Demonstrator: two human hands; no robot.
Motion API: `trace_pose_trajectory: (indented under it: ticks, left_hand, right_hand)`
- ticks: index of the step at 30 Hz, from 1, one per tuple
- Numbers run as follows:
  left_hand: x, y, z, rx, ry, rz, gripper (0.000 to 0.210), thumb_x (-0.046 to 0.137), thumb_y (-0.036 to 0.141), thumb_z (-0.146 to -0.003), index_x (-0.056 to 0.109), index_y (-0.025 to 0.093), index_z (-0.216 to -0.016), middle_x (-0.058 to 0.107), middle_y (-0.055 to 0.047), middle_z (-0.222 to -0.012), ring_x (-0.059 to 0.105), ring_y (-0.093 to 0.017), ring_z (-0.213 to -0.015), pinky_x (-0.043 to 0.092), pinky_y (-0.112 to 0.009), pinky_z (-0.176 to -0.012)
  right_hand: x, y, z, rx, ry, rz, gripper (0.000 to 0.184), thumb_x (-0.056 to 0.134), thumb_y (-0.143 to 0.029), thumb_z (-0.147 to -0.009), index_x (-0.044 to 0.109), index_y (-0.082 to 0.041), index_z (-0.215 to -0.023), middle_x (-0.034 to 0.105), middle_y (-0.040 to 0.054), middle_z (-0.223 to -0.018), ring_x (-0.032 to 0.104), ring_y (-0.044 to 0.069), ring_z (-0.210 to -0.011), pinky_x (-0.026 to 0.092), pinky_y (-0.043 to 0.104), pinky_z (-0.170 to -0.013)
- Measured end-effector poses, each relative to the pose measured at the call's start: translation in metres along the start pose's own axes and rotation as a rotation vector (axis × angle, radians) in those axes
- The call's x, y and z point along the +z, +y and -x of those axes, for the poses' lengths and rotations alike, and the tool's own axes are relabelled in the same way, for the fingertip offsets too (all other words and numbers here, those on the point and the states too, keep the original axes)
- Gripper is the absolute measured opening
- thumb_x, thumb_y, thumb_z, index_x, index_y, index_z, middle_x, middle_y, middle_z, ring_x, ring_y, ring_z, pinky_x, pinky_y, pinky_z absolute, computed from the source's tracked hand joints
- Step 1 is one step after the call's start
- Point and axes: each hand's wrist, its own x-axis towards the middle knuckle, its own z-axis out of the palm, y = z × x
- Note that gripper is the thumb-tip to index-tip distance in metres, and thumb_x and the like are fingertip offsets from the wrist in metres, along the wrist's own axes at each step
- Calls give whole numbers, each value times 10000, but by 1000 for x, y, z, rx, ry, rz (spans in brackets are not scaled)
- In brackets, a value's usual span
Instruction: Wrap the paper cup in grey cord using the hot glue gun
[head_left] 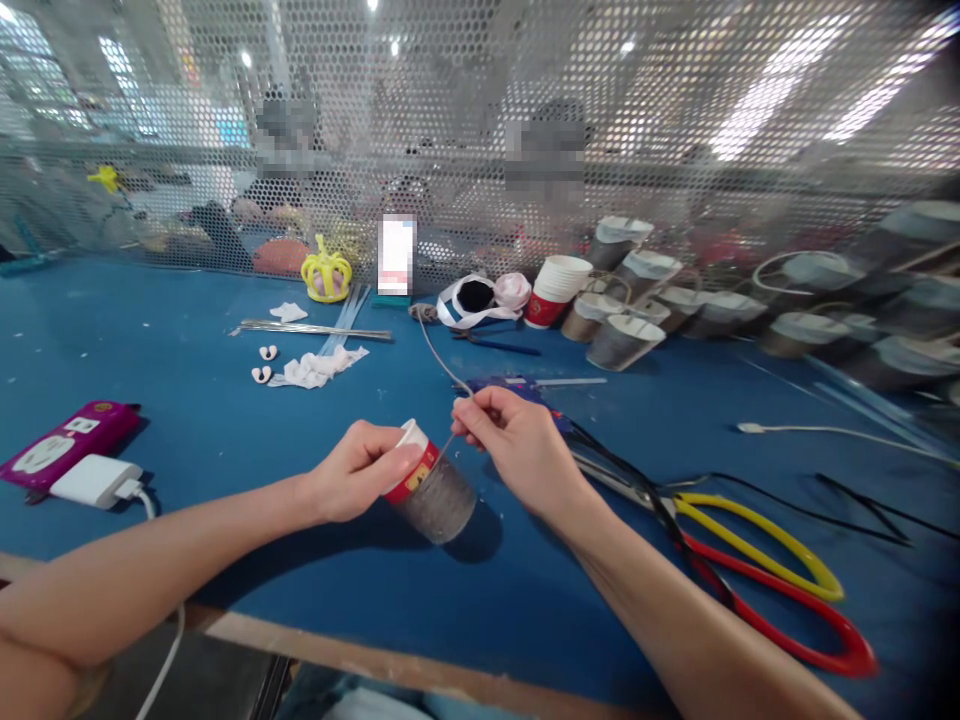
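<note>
My left hand [364, 468] grips a paper cup [416, 478] by its red upper part, with the white rim tilted up to the left. Grey cord [442, 505] is wound around the cup's lower part. Pinched in my right hand [517, 440], just right of the cup, is the loose grey cord [442, 362]. It runs from the cup through the fingers and back to a small bundle [422, 312] on the table. Scissors with yellow and red handles [750, 545] lie partly behind my right forearm.
Stacked red-and-white cups [553, 292] stand at the back, beside several grey-wrapped cups [624, 342]. A phone [396, 255] leans upright near the perforated screen [465, 120]. A yellow crown-shaped piece [327, 272], metal rods [315, 330] and a purple power strip [71, 450] lie left.
</note>
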Motion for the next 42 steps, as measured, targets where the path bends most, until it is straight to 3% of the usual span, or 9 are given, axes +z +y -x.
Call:
trace_pose_trajectory:
  ticks: [18, 24, 42]
  left_hand:
    - [-1, 3, 1, 258, -44, -8, 344, 352, 160, -843, 368, 129, -501, 412, 12, -524, 342, -65, -508, 306, -201, -523]
    - [0, 5, 1, 277, -50, -12, 334, 347, 131, -837, 350, 128, -502, 396, 22, -526, 332, -60, -511, 306, -201, -542]
    - [1, 4, 1, 209, 17, 33, 379, 365, 212, -848, 345, 135, -477, 387, 23, -496, 311, -61, -474, 290, -200, -482]
  right_hand:
    - [9, 1, 7, 32, -119, 113, 236, 492, -294, -781, 495, -172, -579, 513, -31, -530, 433, 88, -499, 331, 222, -501]
    - [12, 1, 8, 15, -137, 159, 248, 485, -299, -779, 462, -180, -563, 444, -46, -517, 379, 88, -495, 295, 228, -481]
    - [16, 6, 7, 36, -201, 131, 255, 456, -349, -781, 510, -161, -618, 483, -20, -558, 389, 95, -522, 309, 223, -468]
